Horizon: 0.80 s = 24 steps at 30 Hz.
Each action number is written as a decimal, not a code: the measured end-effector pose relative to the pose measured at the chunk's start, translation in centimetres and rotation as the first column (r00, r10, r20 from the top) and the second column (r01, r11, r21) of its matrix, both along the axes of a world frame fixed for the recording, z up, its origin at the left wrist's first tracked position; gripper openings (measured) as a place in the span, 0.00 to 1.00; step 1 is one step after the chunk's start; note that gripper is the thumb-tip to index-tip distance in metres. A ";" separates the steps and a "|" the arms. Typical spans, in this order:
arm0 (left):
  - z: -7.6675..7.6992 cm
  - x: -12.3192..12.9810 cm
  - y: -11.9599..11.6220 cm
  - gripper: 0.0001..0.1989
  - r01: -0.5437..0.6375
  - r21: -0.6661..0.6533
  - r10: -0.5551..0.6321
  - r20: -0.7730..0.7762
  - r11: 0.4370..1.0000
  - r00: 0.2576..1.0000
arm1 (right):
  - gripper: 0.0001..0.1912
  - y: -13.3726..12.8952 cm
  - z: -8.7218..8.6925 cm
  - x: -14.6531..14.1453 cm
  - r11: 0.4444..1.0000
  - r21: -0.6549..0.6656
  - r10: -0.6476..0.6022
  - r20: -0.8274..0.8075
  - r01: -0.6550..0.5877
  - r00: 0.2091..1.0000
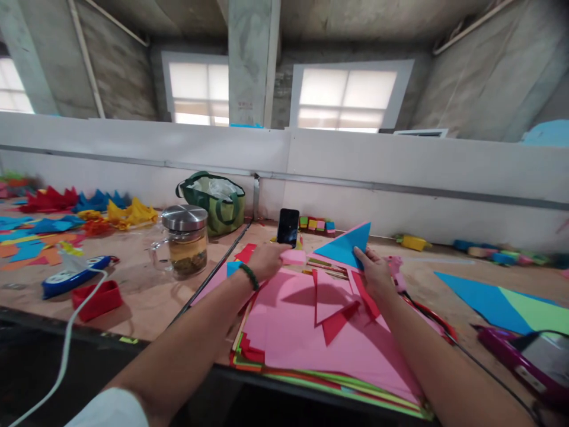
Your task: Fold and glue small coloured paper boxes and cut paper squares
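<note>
My right hand (373, 270) pinches a blue triangle with a pink edge (344, 246), thumb on its blue face, holding it up above the worktable. My left hand (264, 261), with a dark green bracelet at the wrist, is closed at a small pink piece (293, 257) by its fingertips; the fingers are partly hidden and blurred. Under both arms lies a stack of coloured sheets, a pink sheet (293, 338) on top. Pink and red triangular pieces (331, 296) rest on it. A pink glue gun (395, 270) with a dark cable lies beside my right hand.
A phone (288, 226) leans behind the stack. Left of it stand a glass mug of tea (186, 243) and a green bag (217, 201). Further left are a blue power strip (77, 276) and a red box (96, 300). Blue and green sheets (502, 302) lie right.
</note>
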<state>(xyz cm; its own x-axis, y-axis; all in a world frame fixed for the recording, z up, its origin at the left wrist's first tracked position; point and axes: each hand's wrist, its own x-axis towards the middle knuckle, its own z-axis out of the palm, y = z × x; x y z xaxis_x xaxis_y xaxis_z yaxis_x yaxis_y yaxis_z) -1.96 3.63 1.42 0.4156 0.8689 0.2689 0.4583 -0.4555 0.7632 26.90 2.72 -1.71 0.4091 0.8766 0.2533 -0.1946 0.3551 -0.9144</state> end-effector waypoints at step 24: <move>-2.5 1.9 0.4 0.11 0.425 -0.527 0.100 0.706 0.735 0.702 | 0.20 -2.7 4.5 -4.0 0.939 -0.320 0.331 0.738 -0.127 0.588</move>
